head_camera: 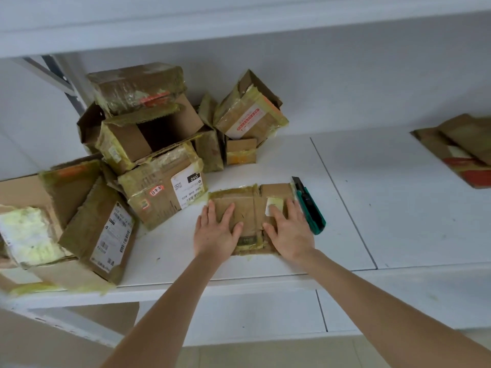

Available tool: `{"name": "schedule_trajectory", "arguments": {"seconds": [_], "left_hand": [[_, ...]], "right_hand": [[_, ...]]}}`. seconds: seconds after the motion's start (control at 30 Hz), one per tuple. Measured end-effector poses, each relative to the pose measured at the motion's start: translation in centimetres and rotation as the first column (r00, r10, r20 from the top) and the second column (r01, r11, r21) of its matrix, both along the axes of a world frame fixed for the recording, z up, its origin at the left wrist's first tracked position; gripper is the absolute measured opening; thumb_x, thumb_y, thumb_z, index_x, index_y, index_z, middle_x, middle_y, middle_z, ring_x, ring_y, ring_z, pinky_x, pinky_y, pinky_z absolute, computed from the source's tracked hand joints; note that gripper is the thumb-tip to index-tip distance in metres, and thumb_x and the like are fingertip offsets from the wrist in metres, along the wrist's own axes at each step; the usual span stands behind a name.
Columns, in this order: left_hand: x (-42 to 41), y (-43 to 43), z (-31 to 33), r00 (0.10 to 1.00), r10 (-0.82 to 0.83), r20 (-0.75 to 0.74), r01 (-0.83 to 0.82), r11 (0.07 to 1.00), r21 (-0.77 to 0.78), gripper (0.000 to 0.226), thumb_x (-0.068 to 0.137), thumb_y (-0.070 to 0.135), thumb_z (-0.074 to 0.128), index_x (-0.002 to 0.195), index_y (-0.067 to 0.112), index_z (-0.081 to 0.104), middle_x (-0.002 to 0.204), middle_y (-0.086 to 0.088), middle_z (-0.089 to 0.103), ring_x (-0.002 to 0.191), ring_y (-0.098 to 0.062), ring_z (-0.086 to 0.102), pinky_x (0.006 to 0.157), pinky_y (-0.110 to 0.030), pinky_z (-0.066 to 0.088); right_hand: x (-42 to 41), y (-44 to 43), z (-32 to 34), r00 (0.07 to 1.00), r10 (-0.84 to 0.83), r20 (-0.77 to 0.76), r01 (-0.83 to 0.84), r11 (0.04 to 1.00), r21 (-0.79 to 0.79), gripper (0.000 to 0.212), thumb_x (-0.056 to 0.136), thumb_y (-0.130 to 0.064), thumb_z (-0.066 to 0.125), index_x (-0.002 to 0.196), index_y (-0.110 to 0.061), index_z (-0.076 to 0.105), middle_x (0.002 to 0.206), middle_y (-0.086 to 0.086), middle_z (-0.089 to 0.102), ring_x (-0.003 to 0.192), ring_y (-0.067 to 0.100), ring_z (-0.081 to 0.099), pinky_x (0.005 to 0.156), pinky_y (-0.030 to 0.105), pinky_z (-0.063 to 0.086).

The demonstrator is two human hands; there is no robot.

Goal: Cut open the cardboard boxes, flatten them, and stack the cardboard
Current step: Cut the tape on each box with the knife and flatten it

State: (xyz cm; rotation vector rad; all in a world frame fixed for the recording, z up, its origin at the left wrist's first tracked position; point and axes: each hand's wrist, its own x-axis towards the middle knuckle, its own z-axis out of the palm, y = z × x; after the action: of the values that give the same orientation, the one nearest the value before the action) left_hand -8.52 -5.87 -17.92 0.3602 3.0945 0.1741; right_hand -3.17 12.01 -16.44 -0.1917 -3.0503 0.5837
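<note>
A small flattened cardboard box (248, 208) with yellowed tape lies on the white shelf (372, 203) in front of me. My left hand (216, 232) presses flat on its left half, fingers spread and straight. My right hand (288, 229) presses flat on its right half, beside a white label. A green box cutter (309, 205) lies on the shelf just right of my right hand, untouched. A stack of flattened cardboard (459, 150) rests at the far right of the shelf.
A heap of taped cardboard boxes (148, 144) fills the shelf's left and back, one with a white shipping label (187, 191) close to my left hand. Another shelf board (239, 30) hangs overhead. The shelf's front edge (239, 285) runs under my forearms.
</note>
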Motion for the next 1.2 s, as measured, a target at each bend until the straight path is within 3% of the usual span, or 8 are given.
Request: {"name": "schedule_trajectory", "arguments": {"seconds": [0.17, 0.27, 0.4, 0.53, 0.67, 0.87, 1.07, 1.2], "left_hand": [[0.2, -0.2, 0.1, 0.998, 0.044, -0.049, -0.033, 0.978, 0.206, 0.064, 0.097, 0.056, 0.029, 0.151, 0.025, 0.02, 0.16, -0.014, 0.005, 0.147, -0.027, 0.009, 0.12, -0.036, 0.01], [0.9, -0.2, 0.7, 0.995, 0.087, -0.041, -0.065, 0.925, 0.376, 0.057, 0.099, 0.045, 0.036, 0.149, 0.018, 0.028, 0.159, -0.014, 0.015, 0.145, -0.029, 0.021, 0.117, -0.041, 0.022], [2.1, 1.2, 2.7, 0.985, 0.168, 0.032, -0.153, 0.782, 0.605, 0.054, 0.1, 0.037, 0.04, 0.148, 0.015, 0.028, 0.158, -0.01, 0.019, 0.141, -0.031, 0.028, 0.111, -0.043, 0.031], [2.3, 2.8, 5.0, 0.972, 0.235, 0.016, -0.174, 0.669, 0.722, 0.053, 0.099, 0.031, 0.046, 0.147, 0.015, 0.03, 0.154, -0.009, 0.025, 0.134, -0.032, 0.038, 0.106, -0.044, 0.038], [2.1, 5.1, 7.0, 0.943, 0.325, 0.075, -0.236, 0.488, 0.84, 0.053, 0.098, 0.028, 0.048, 0.146, 0.015, 0.03, 0.145, -0.012, 0.038, 0.121, -0.034, 0.049, 0.098, -0.043, 0.043], [2.3, 14.5, 7.9, 0.951, 0.276, 0.139, -0.248, 0.411, 0.877, 0.031, 0.097, 0.027, 0.051, 0.122, 0.011, 0.06, 0.103, -0.008, 0.068, 0.088, -0.026, 0.062, 0.08, -0.035, 0.049], [5.8, 32.5, 7.8, 0.958, 0.179, 0.224, -0.277, 0.381, 0.882, 0.035, 0.096, 0.024, 0.056, 0.119, -0.001, 0.063, 0.108, -0.017, 0.069, 0.096, -0.032, 0.065, 0.088, -0.04, 0.053], [8.1, 42.8, 9.5, 0.92, -0.01, 0.392, -0.378, 0.247, 0.892, 0.037, 0.092, 0.014, 0.059, 0.129, 0.014, 0.055, 0.096, -0.004, 0.069, 0.07, -0.012, 0.067, 0.053, -0.022, 0.052]], "right_hand": [[1.9, 0.6, 2.7, 0.969, -0.246, -0.014, 0.225, 0.907, -0.355, 0.071, 0.088, -0.027, 0.065, 0.147, -0.023, 0.027, 0.151, 0.013, 0.023, 0.126, 0.031, 0.046, 0.099, 0.038, 0.043], [1.5, 1.1, 4.4, 0.936, -0.344, 0.066, 0.31, 0.727, -0.613, 0.072, 0.087, -0.02, 0.068, 0.147, -0.02, 0.03, 0.134, 0.006, 0.051, 0.118, 0.026, 0.053, 0.096, 0.033, 0.044], [2.0, 2.2, 5.7, 0.883, -0.46, 0.095, 0.317, 0.435, -0.843, 0.053, 0.09, -0.003, 0.057, 0.137, -0.024, 0.046, 0.112, 0.006, 0.061, 0.093, 0.02, 0.06, 0.083, 0.031, 0.05], [2.4, 3.4, 7.5, 0.899, -0.437, -0.033, 0.16, 0.399, -0.903, 0.049, 0.088, 0.001, 0.054, 0.116, -0.039, 0.057, 0.085, -0.001, 0.065, 0.07, 0.01, 0.063, 0.061, 0.023, 0.049], [2.0, 6.0, 9.8, 0.884, -0.456, -0.101, 0.065, 0.335, -0.94, 0.042, 0.088, -0.003, 0.058, 0.114, -0.037, 0.056, 0.094, 0.002, 0.065, 0.079, 0.015, 0.065, 0.07, 0.03, 0.054], [3.7, 17.8, 9.6, 0.836, -0.549, -0.02, 0.079, 0.157, -0.984, 0.038, 0.089, 0.0, 0.056, 0.11, -0.032, 0.055, 0.09, 0.001, 0.063, 0.077, 0.014, 0.064, 0.068, 0.026, 0.052], [7.2, 35.5, 9.4, 0.799, -0.598, -0.059, 0.172, 0.321, -0.931, 0.039, 0.09, -0.009, 0.059, 0.124, -0.027, 0.055, 0.113, 0.003, 0.063, 0.097, 0.021, 0.063, 0.095, 0.043, 0.05], [8.5, 46.2, 10.3, 0.759, -0.646, -0.082, 0.226, 0.381, -0.897, 0.039, 0.093, -0.013, 0.059, 0.129, -0.025, 0.053, 0.119, 0.002, 0.061, 0.092, 0.016, 0.061, 0.086, 0.037, 0.051]]}}
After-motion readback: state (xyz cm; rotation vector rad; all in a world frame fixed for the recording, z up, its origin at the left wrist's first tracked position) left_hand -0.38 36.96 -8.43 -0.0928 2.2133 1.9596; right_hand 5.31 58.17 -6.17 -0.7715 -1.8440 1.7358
